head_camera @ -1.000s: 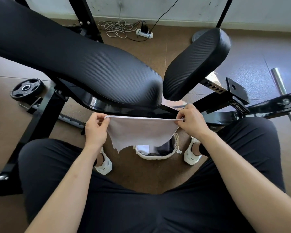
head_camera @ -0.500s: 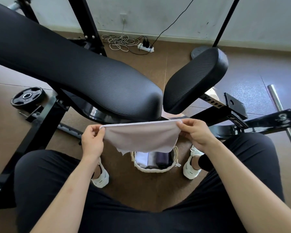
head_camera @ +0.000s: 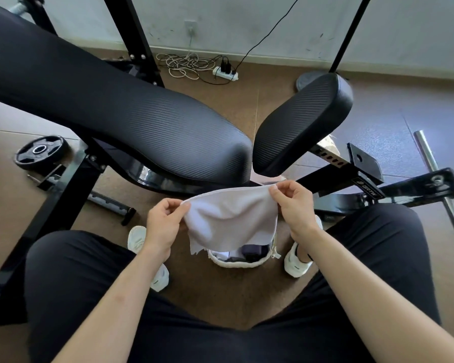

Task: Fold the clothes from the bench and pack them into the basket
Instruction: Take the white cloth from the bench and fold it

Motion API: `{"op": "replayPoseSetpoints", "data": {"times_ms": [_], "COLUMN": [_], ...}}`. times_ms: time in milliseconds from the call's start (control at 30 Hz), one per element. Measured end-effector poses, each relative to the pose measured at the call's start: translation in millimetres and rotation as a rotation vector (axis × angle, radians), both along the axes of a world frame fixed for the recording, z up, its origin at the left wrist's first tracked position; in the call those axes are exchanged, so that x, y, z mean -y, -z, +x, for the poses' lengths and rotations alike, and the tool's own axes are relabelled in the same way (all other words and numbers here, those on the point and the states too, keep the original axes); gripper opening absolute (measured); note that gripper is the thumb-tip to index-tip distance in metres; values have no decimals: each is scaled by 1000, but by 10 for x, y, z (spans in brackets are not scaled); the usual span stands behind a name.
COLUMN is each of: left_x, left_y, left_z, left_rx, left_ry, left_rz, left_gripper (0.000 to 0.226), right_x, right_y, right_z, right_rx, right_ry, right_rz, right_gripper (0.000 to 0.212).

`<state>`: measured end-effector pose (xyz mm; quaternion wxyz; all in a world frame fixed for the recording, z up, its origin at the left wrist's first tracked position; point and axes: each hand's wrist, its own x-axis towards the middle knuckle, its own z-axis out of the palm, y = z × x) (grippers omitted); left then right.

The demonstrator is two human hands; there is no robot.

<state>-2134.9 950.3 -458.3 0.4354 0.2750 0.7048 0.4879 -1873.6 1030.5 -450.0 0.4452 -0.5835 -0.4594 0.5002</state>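
Head view, cloth: a white cloth (head_camera: 231,216) hangs in the air just above the basket, held by its top edge at 2 corners; its lower edge is ragged and drapes over the basket's far rim.
Basket: a small white woven basket (head_camera: 237,263) sits on the floor between the person's 2 feet, with folded white and dark pieces inside.
Left hand: the left hand (head_camera: 163,226) pinches the cloth's left top corner between thumb and fingertips, the other fingers curled in.
Right hand: the right hand (head_camera: 295,205) pinches the right top corner the same way, slightly higher than the left.
Bench: the black padded bench (head_camera: 121,121) lies just beyond the basket, its long pad to the left and a shorter pad (head_camera: 302,121) to the right, with nothing on either pad.
Shoes: white shoes (head_camera: 298,263) stand on either side of the basket.
Floor beyond the bench: a weight plate (head_camera: 41,153) far left of the basket, a power strip (head_camera: 226,73) with coiled cable by the wall.
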Motion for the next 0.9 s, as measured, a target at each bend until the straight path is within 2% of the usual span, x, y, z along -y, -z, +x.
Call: {"op": "replayPoseSetpoints", "data": {"times_ms": [200,300,533,733,900], "left_x": [-28,-44,-52,-33,8], "left_y": [-116,-157,-178,-168,-211], "left_z": [255,388,600,626,612], "left_rx": [93,141,109,98,142], "left_ry": [54,96,202,272,390], "left_rz": [10,23,32,58,80], "left_gripper": [7,12,12,10,32], "right_x": [72,138,298,331,336], "right_y": [-11,-62,-85,-63,-39], "right_z": [-130,-216,-378,-370,-381], "right_rx": [-68,-41,88,163,357], "right_ry": [13,-101,-301,-382,-393], "right_rz": [-31,5,68,97,195], "right_gripper": [13,7,2,13,29]}}
